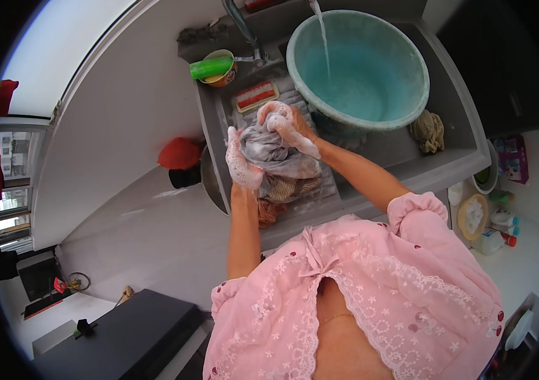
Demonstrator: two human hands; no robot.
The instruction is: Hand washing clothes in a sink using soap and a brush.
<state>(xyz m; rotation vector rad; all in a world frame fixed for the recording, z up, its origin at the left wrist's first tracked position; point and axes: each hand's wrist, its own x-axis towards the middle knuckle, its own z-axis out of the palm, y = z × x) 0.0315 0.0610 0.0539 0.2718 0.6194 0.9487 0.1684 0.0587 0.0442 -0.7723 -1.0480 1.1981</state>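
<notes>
A wet grey cloth [269,148] lies bunched on the ribbed washboard part of a grey laundry sink [459,166]. My left hand [243,164], covered in suds, cups its left side. My right hand [288,126], also foamy, grips its upper part with curled fingers. Beneath and beside it are a striped brownish cloth [291,186] and a rust-coloured cloth [269,212]. A scrub brush [257,96] with red and white bristles lies bristles up just above my hands. Water runs from above into a large teal plastic basin [359,118] at the right.
Left of the faucet [243,23], a tub [222,78] holds a green cylindrical item [211,67]. A crumpled khaki cloth [427,132] lies in the sink, right of the basin. Several bottles [504,217] stand beyond the sink's right side. A red item [179,153] is left of the sink.
</notes>
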